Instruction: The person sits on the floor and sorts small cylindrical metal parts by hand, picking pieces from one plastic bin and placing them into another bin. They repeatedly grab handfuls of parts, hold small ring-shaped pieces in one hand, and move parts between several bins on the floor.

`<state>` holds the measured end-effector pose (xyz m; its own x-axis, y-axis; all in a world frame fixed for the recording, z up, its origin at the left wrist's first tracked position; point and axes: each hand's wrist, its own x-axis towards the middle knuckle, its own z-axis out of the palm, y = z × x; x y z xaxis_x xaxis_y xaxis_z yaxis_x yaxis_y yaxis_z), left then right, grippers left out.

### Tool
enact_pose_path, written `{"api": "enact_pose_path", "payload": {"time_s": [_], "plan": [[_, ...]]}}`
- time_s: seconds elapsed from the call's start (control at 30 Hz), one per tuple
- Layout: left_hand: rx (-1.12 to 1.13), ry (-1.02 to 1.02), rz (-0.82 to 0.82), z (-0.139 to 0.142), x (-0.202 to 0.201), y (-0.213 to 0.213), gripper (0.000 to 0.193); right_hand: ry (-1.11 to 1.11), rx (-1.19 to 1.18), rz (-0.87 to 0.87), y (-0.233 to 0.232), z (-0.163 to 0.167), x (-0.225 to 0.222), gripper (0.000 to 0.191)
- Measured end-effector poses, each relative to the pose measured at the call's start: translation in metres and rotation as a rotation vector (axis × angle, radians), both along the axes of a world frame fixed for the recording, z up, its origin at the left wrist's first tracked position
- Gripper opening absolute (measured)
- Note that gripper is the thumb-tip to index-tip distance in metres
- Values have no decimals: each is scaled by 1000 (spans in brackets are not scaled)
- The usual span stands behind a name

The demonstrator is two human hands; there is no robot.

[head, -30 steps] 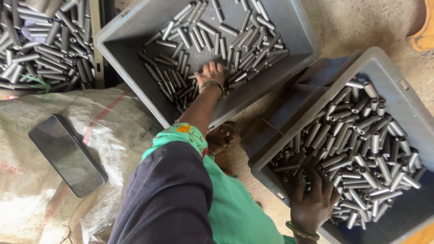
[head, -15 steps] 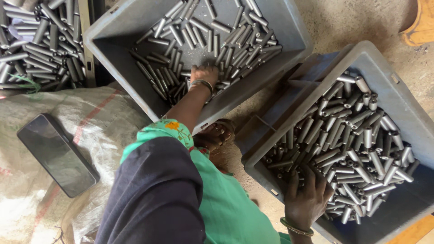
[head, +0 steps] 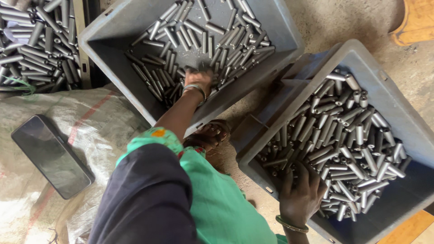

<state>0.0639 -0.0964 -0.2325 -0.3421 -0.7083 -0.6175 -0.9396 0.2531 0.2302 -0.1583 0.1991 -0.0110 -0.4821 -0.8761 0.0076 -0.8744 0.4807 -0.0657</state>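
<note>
Two grey plastic crates hold several short metal tubes. My left hand (head: 197,79), a bangle on its wrist, reaches into the upper crate (head: 99,43). Its fingers are curled down into the pile of tubes (head: 212,38), closed around a few of them. My right hand (head: 300,195), also with a bangle, lies with fingers apart on the tubes (head: 348,135) at the near corner of the right crate (head: 361,52). No tube is lifted in that hand.
A dark phone (head: 50,156) lies on a woven sack (head: 90,113) at the left. More metal tubes (head: 36,40) are heaped at the top left. My knee in dark cloth (head: 144,203) and a bare foot (head: 210,134) sit between the crates.
My left hand has pushed its fingers deeper into the upper crate's tubes. My right hand stays on the right crate's tubes with little movement.
</note>
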Motion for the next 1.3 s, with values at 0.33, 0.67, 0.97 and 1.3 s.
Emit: {"api": "enact_pose_path", "payload": {"time_s": [0.33,0.67,0.97,1.3], "plan": [[472,1491,1200,49,39,-7,40,34,31,-55,-13,-7,4,34],[1044,1776,987,244,2,32,29,22,-20,-121,-35,-37,-2,62],[1292,1489,511,359,-83,122,30,-777,-709,321,-16,64,-22,130],[1510,1190,286,362,-80,241,35,-516,-482,369,87,187,32,125]]}}
